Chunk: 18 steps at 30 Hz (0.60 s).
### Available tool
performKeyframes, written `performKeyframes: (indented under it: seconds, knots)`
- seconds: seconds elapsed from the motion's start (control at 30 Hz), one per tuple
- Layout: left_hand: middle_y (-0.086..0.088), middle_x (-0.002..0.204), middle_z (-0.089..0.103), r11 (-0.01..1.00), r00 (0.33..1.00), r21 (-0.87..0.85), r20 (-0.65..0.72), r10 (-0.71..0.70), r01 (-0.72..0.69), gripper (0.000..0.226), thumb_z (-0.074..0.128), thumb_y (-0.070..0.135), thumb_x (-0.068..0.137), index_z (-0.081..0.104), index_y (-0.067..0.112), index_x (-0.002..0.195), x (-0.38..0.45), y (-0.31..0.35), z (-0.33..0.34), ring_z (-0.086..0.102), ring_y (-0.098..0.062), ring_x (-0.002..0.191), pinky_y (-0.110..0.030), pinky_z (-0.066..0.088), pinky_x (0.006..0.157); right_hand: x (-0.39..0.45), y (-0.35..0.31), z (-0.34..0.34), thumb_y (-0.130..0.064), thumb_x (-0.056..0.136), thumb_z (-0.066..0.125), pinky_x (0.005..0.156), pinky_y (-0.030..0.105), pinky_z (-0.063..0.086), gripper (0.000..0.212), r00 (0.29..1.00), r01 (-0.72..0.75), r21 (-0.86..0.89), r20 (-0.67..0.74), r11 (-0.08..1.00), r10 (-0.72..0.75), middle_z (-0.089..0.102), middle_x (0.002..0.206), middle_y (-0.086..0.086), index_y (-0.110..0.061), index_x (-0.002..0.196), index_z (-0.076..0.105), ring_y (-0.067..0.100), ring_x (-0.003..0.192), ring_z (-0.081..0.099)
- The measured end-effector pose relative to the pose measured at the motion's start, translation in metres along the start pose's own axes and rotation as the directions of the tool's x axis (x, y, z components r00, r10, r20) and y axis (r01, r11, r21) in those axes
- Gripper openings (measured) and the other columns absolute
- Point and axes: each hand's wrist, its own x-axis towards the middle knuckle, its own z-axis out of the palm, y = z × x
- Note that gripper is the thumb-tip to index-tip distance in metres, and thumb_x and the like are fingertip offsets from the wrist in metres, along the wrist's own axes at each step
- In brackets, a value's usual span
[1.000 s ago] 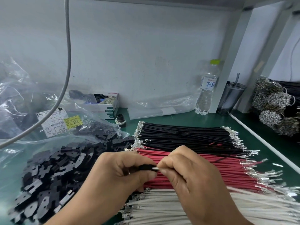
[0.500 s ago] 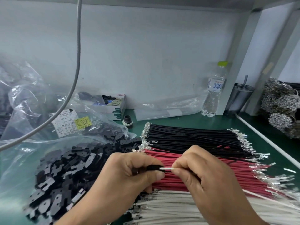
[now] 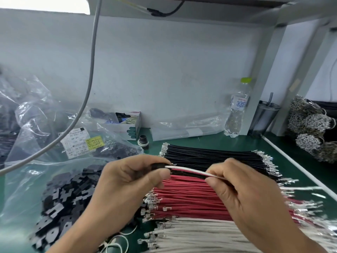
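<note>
The left hand (image 3: 125, 181) pinched a small black plastic housing (image 3: 158, 166) between thumb and curled fingers. The right hand (image 3: 242, 196) pinched a thin white insulated wire (image 3: 189, 170), its left end meeting the housing. Both parts were held just above the row of red terminal-tipped wires (image 3: 187, 196) on the green table (image 3: 228, 143).

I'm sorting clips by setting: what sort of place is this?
Probably a factory wire-assembly bench: stacks of black wires, red wires and white wires with metal terminals, a heap of black plastic parts, the left hand holding a black connector, the right hand a single white wire.
</note>
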Motion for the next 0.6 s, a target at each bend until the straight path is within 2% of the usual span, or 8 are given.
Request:
performKeyframes:
  seconds: [0.1, 0.17, 0.27, 0.37, 0.43, 0.5, 0.53, 0.6]
  knots:
    - [0.021, 0.114, 0.077, 0.978, 1.0, 0.206, 0.007, -0.021, 0.02, 0.036, 0.055, 0.063, 0.094, 0.073, 0.046, 0.12, 0.003, -0.006, -0.012, 0.071, 0.002, 0.105, -0.015, 0.056, 0.085, 0.005, -0.002, -0.022, -0.036, 0.097, 0.047, 0.051, 0.025, 0.043, 0.029, 0.985, 0.073, -0.122, -0.146, 0.99, -0.091, 0.058, 0.078, -0.013, -0.025, 0.09, 0.073, 0.006, 0.067, 0.055]
    - [0.03, 0.132, 0.065, 0.852, 1.0, 0.523, 0.009, 0.03, -0.03, 0.053, 0.035, 0.068, 0.095, 0.065, 0.046, 0.132, 0.004, -0.011, -0.02, 0.058, 0.008, 0.124, -0.025, 0.049, 0.101, 0.006, -0.001, -0.039, -0.032, 0.097, 0.049, 0.048, 0.03, 0.047, 0.029, 0.973, 0.116, -0.172, -0.178, 0.978, -0.147, 0.061, 0.081, -0.008, -0.021, 0.095, 0.076, 0.011, 0.069, 0.06]
    - [0.016, 0.145, 0.059, 0.495, 0.987, 0.855, 0.117, 0.112, -0.157, 0.051, 0.035, 0.046, 0.101, 0.06, 0.032, 0.142, 0.008, -0.023, -0.026, 0.056, -0.009, 0.133, -0.035, 0.046, 0.106, -0.004, 0.023, -0.065, -0.032, 0.098, 0.045, 0.049, 0.031, 0.048, 0.031, 0.988, 0.069, -0.254, -0.117, 0.965, -0.102, 0.06, 0.084, -0.009, -0.022, 0.101, 0.075, 0.011, 0.07, 0.06]
    - [0.013, 0.153, 0.05, 0.335, 0.987, 0.93, 0.163, 0.001, -0.154, 0.05, 0.054, 0.022, 0.099, 0.053, 0.031, 0.148, 0.011, -0.035, -0.029, 0.049, -0.014, 0.142, -0.039, 0.04, 0.114, -0.024, 0.092, -0.084, -0.031, 0.1, 0.039, 0.048, 0.027, 0.047, 0.035, 0.996, -0.082, -0.406, -0.066, 0.91, 0.061, 0.05, 0.085, -0.012, -0.019, 0.108, 0.071, 0.006, 0.062, 0.052]
    - [0.012, 0.146, 0.058, 0.273, 0.984, 0.953, 0.162, -0.077, -0.135, 0.059, 0.074, 0.013, 0.084, 0.064, 0.032, 0.138, 0.013, -0.039, -0.03, 0.058, -0.017, 0.134, -0.045, 0.05, 0.108, -0.043, 0.158, -0.091, -0.026, 0.102, 0.042, 0.051, 0.032, 0.048, 0.03, 0.977, -0.213, -0.475, -0.075, 0.854, 0.202, 0.044, 0.086, -0.015, -0.019, 0.11, 0.07, 0.009, 0.063, 0.051]
    - [0.002, 0.118, 0.078, 0.187, 0.985, 0.97, 0.166, -0.051, -0.153, 0.06, 0.092, 0.003, 0.054, 0.083, 0.025, 0.108, 0.016, -0.048, -0.035, 0.077, -0.026, 0.105, -0.05, 0.063, 0.082, -0.068, 0.221, -0.093, -0.017, 0.094, 0.052, 0.059, 0.034, 0.048, 0.024, 0.937, -0.333, -0.508, -0.084, 0.794, 0.339, 0.044, 0.087, -0.016, -0.02, 0.108, 0.072, 0.015, 0.07, 0.054]
    - [-0.001, 0.107, 0.082, 0.129, 0.984, 0.977, 0.174, -0.025, -0.17, 0.059, 0.094, 0.0, 0.044, 0.086, 0.023, 0.098, 0.017, -0.055, -0.038, 0.079, -0.029, 0.094, -0.051, 0.065, 0.072, -0.082, 0.247, -0.093, -0.009, 0.09, 0.06, 0.064, 0.031, 0.046, 0.024, 0.915, -0.374, -0.522, -0.073, 0.766, 0.397, 0.046, 0.086, -0.016, -0.022, 0.104, 0.073, 0.017, 0.072, 0.055]
    - [-0.002, 0.097, 0.083, 0.085, 0.985, 0.981, 0.173, -0.014, -0.172, 0.056, 0.095, -0.001, 0.039, 0.087, 0.022, 0.089, 0.021, -0.062, -0.041, 0.08, -0.03, 0.085, -0.052, 0.065, 0.066, -0.105, 0.283, -0.089, 0.0, 0.081, 0.072, 0.068, 0.029, 0.046, 0.038, 0.892, -0.386, -0.554, -0.02, 0.737, 0.453, 0.051, 0.085, -0.016, -0.033, 0.097, 0.071, 0.016, 0.073, 0.057]
